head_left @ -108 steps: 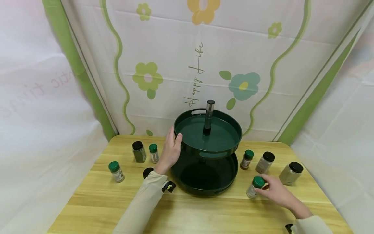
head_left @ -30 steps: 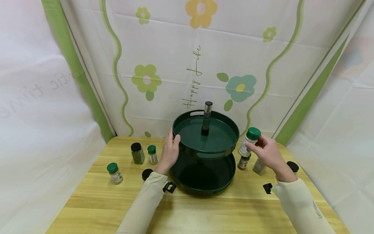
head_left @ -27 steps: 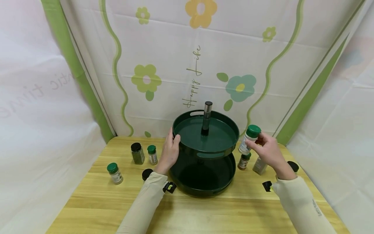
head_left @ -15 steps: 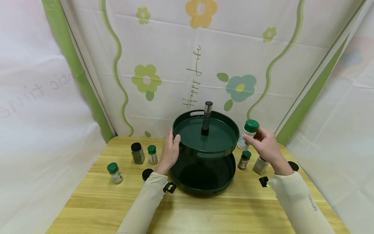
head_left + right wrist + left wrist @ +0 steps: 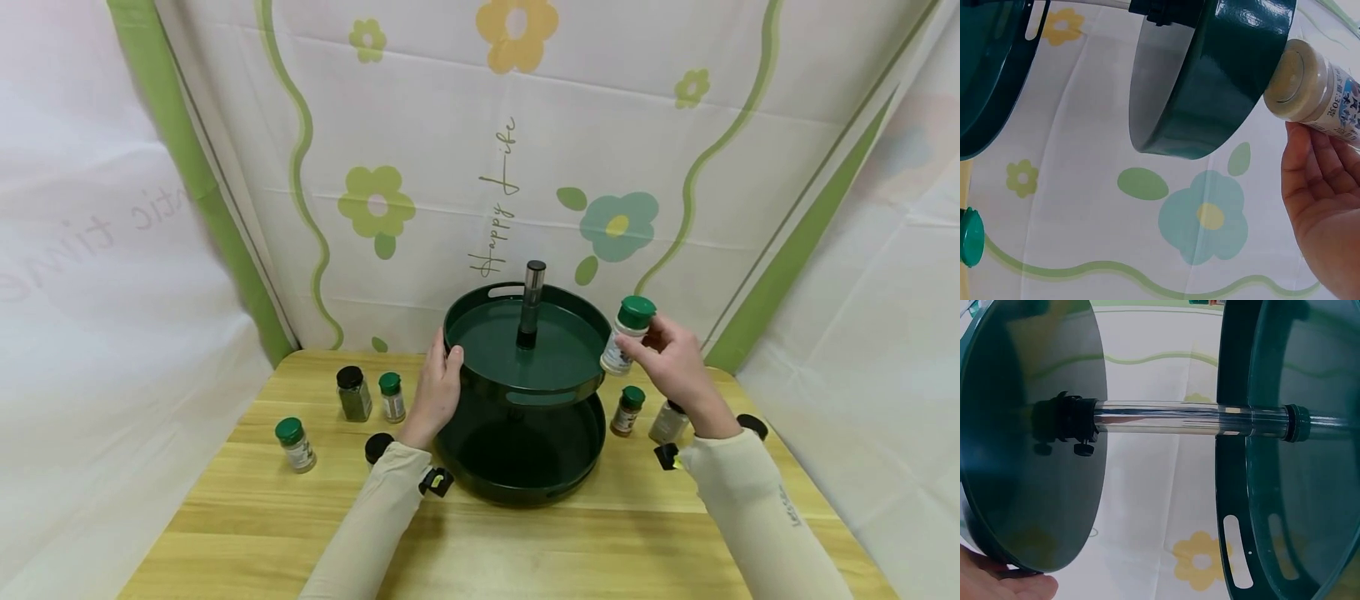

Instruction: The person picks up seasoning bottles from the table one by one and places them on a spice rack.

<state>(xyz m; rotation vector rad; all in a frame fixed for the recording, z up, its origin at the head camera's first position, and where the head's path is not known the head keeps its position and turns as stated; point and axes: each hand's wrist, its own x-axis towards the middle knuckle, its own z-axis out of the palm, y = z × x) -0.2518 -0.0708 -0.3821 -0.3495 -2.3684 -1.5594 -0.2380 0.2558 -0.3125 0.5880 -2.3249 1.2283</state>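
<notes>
In the head view my right hand (image 5: 675, 362) pinches a green-capped spice jar (image 5: 626, 340) by its upper part. The jar is raised and slightly tilted, beside the right rim of the upper tier of a dark green two-tier round tray (image 5: 487, 354). The right wrist view shows the base of this spice jar (image 5: 1291, 84) overlapping the tier's outer wall (image 5: 1235, 94). My left hand (image 5: 435, 392) rests against the upper tier's left side, fingers straight along the wall and thumb near the rim. Both tiers look bare inside, with a clear post (image 5: 1160, 417) joining them.
Right of the tray stand a small green-capped jar (image 5: 627, 410), a black-capped jar (image 5: 667, 423) and another black cap (image 5: 752, 427), partly behind my arm. On the left are green-capped jars (image 5: 296, 446) and black-capped jars (image 5: 354, 394), one partly hidden by my left sleeve.
My right hand has picked the green-capped spice jar up from the table at right front and brought it up and leftward to the upper tier's rim. My left hand has stayed at the tray.
</notes>
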